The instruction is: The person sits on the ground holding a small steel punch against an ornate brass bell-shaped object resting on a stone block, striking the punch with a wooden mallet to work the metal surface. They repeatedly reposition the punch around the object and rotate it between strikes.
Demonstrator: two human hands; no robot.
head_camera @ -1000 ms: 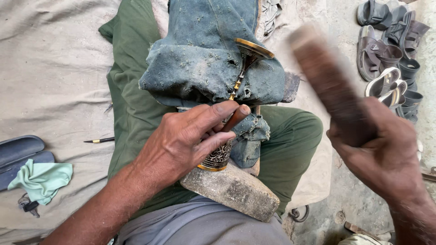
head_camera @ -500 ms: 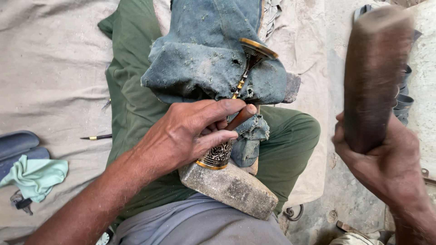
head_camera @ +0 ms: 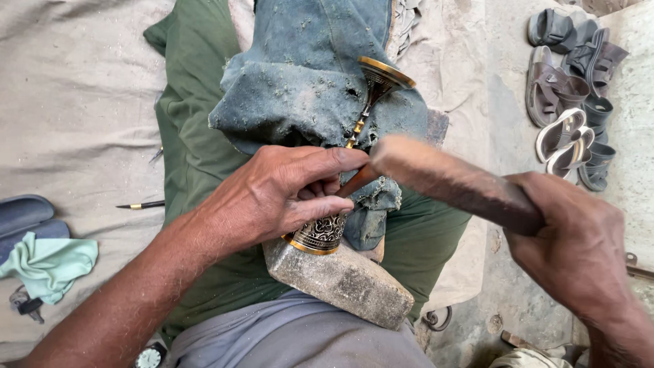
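My left hand grips a slim chisel-like tool with a reddish-brown handle and rests on an engraved brass goblet. The goblet lies tilted, its ornate cup at the bottom and its round golden foot up against worn blue cloth. It leans on a grey stone block. My right hand holds a thick brown wooden mallet, blurred, whose far end meets the tool's handle.
Green trousers and a beige ground sheet lie underneath. A pencil, a pale green cloth and a dark case sit at left. Several sandals are piled at upper right on the concrete floor.
The mallet, raised upright half a second ago, has swung down leftward onto the tool's handle. My left hand and the goblet have stayed in place.
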